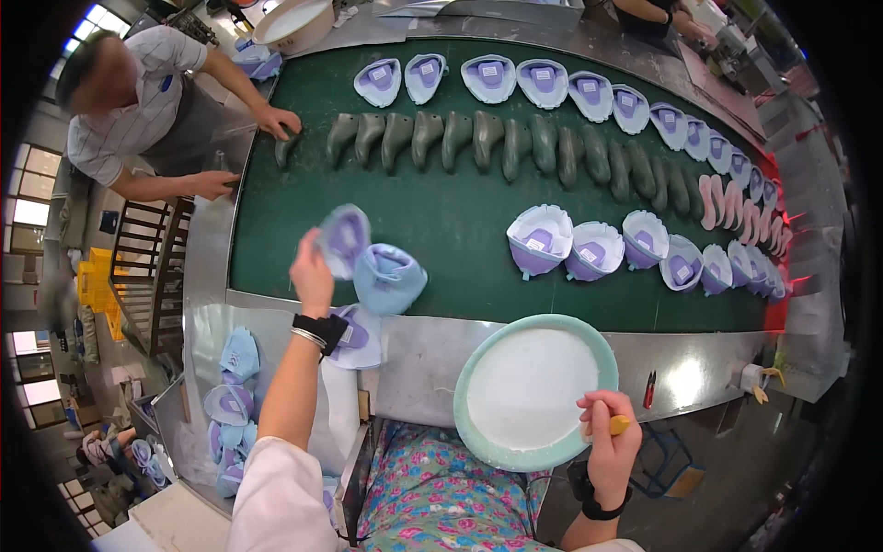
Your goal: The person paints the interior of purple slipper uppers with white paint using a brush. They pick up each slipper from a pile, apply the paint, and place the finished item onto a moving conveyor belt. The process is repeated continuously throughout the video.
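Note:
My left hand [313, 274] is closed on a purple shoe upper [344, 241], slightly blurred, above the near left part of the green belt [441, 248]. Right beside it is a light blue shoe upper [390, 278]. Below that, another purple and pale upper [357, 339] lies at the metal edge, by a white post-like form [341, 405]. In my right hand [611, 442] is a yellow-handled tool [619, 424], held at the right rim of a pale green basin [466, 405] of white liquid. The tool's working end is mostly hidden by my fingers.
Dark green shoe lasts [487, 138] stand across the belt, with several uppers [541, 83] behind and more [541, 241] in front. Pink insoles [727, 202] lie at right. A co-worker [138, 110] touches a last at far left. Red-handled snips [650, 390] and stacked uppers [230, 405] lie nearby.

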Available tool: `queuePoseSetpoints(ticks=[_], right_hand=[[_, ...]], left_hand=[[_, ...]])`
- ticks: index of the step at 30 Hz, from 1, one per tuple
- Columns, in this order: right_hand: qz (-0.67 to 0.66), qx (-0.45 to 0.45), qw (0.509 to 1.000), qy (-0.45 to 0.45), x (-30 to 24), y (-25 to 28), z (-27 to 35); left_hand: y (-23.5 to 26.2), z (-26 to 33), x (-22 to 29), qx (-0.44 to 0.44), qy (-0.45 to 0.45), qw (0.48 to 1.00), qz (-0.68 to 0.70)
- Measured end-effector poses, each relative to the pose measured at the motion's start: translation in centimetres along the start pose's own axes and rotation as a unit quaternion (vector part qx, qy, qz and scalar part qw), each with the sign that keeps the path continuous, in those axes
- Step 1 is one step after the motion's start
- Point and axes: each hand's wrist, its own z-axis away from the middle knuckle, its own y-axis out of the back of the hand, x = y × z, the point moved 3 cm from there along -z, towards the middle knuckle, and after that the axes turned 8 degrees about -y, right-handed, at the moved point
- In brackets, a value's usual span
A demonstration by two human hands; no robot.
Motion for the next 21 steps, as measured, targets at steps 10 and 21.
queuePoseSetpoints(ticks=[10, 21], right_hand=[[0.274, -0.023, 0.904, 0.326, -4.9, -5.1, 2.4], [0.36, -0.211, 0.836, 0.356, -2.9, -10.6, 7.4]], left_hand=[[9.3, 3.2, 11.3, -0.197, -0.099, 0.945, 0.241], [5.4, 10.1, 13.3, -0.636, 0.267, 0.494, 0.529]])
